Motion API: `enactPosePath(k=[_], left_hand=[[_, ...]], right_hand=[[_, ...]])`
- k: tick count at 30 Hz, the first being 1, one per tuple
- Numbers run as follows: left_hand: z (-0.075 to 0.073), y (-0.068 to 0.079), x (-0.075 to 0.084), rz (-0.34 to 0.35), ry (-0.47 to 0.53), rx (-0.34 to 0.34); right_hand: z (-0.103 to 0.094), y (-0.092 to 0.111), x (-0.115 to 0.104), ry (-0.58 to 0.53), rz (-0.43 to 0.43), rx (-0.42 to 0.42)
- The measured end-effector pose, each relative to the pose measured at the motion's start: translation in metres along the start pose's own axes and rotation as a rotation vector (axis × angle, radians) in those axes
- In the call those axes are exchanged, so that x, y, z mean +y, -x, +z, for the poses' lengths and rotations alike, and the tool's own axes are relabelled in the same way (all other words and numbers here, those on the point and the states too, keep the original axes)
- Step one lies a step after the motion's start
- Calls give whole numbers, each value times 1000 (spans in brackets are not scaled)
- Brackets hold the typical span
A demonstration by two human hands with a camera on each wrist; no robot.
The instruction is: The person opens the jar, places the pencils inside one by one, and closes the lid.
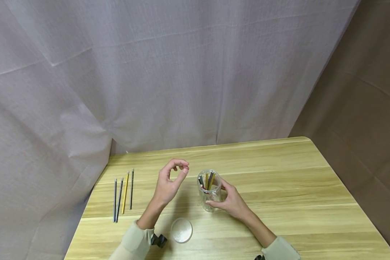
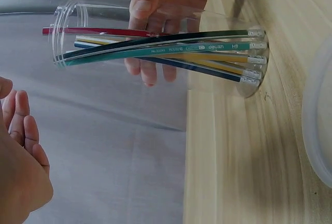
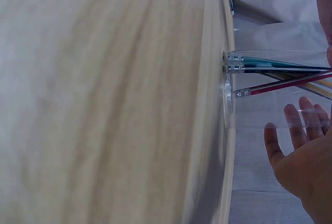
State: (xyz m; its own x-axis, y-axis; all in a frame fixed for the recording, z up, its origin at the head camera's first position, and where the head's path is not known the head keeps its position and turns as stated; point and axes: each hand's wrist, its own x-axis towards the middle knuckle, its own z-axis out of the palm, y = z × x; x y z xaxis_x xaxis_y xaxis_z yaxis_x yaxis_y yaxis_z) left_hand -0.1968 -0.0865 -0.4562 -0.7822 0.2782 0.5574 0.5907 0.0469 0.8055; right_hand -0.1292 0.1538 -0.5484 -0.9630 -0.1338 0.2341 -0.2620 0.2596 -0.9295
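Note:
My right hand (image 1: 234, 204) holds a clear plastic jar (image 1: 211, 198) upright, with the thumb on its near side and the fingers round the far side. Several pencils (image 2: 207, 47) lean inside it, red, teal, dark green, yellow and dark blue, their silver-capped ends at the bottom. The jar's mouth is uncovered. Left of the rim, my left hand (image 1: 169, 182) is raised with nothing in it, its fingers loosely bent and the thumb apart from them. In the right wrist view the right hand (image 3: 306, 164) is seen beside the jar's wall.
A round translucent lid (image 1: 182, 230) lies flat on the wooden table (image 1: 279, 180), nearer to me than the jar. Over to the left, dark pencils (image 1: 119, 200) and a yellow pencil (image 1: 125, 193) lie roughly side by side. Grey cloth (image 1: 182, 90) hangs behind the table.

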Motion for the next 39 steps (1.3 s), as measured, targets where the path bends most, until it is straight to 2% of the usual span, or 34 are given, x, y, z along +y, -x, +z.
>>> enactPosePath(k=[3,5,11,14,19,24,39], left_hand=[[0,1,-1,3,-7,4],[0,2,-3,31,-25,-12],[6,5,-2,212,-141,-138],[7,6,1,260,-189,-188],[8,7,2,285,-243,-237],[8,7,1,315,-289,-257],[6,6,-3,281,-320,-214]], right_hand=[[0,0,0,2,-3,0],[0,0,0,4,-7,-2],[-1,-1,0,6,-35,-7],[-1,-1,0,2,-49,-9],[-1,0,1,-8,-56,-13],[-1,0,1,-12,-56,-18],[-1,-1,3,13,-57,-22]])
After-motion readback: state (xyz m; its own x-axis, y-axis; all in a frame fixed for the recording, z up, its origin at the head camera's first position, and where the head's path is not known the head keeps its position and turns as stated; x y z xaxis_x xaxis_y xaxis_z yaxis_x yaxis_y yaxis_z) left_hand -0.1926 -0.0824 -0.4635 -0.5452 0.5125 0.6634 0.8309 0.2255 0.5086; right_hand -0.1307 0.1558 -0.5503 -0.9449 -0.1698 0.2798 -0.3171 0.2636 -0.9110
